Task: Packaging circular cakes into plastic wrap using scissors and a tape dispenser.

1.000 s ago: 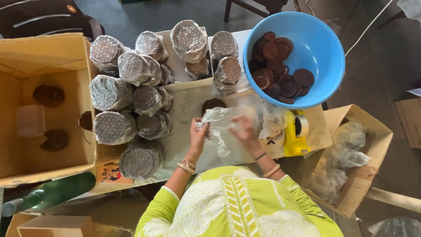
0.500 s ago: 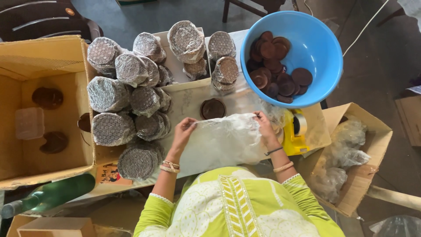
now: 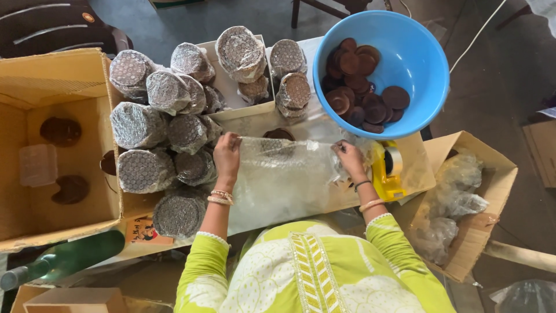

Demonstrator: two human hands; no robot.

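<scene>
A clear sheet of bubble wrap (image 3: 286,177) lies spread flat on the cardboard work surface in front of me. My left hand (image 3: 226,153) pinches its far left corner and my right hand (image 3: 349,159) grips its far right corner, holding it stretched. A dark brown round disc (image 3: 280,134) sits just past the sheet's far edge, between my hands. Several wrapped stacks of discs (image 3: 168,133) are piled to the left.
A blue plastic bowl (image 3: 425,64) with several brown discs stands at the far right. A yellow tape dispenser (image 3: 389,171) lies beside my right hand. An open cardboard box (image 3: 35,87) is on the left, another with plastic bags (image 3: 463,203) on the right. A green bottle (image 3: 63,261) lies near left.
The crumpled bubble wrap has been pulled open and flattened. My hands moved apart, then forward to the sheet's far corners.
</scene>
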